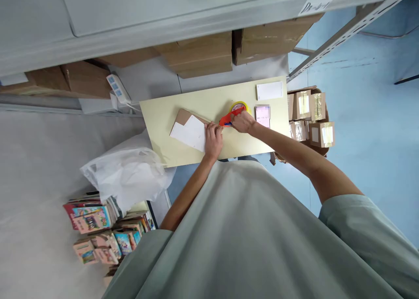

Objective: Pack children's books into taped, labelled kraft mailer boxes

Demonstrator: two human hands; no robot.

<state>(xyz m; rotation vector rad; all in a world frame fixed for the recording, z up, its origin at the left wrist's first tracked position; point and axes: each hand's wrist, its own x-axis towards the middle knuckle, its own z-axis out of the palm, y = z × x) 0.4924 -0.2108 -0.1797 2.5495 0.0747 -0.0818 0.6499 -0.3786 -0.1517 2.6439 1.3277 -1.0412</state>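
On the pale yellow table point(157, 120) lies a small cardboard box point(182, 116) with a white sheet point(190, 134) on its top. My left hand point(213, 141) rests over the box's right end, fingers bent and pressed on it; its grip is partly hidden. Just right of the box, my right hand point(243, 121) is wrapped round a red tape dispenser point(225, 119) that carries a roll of yellow tape point(240, 105). The dispenser's front end is close to the box's right edge. Whether tape is stuck to the box I cannot make out.
A white paper point(269, 91) and a pink-screened phone point(262, 115) lie at the table's right. Taped small boxes point(303, 104) fill a carton beyond. A shelf point(196, 15) overhangs the far side. White plastic bag point(127, 172), books point(91, 218) and a power strip point(118, 88) are left.
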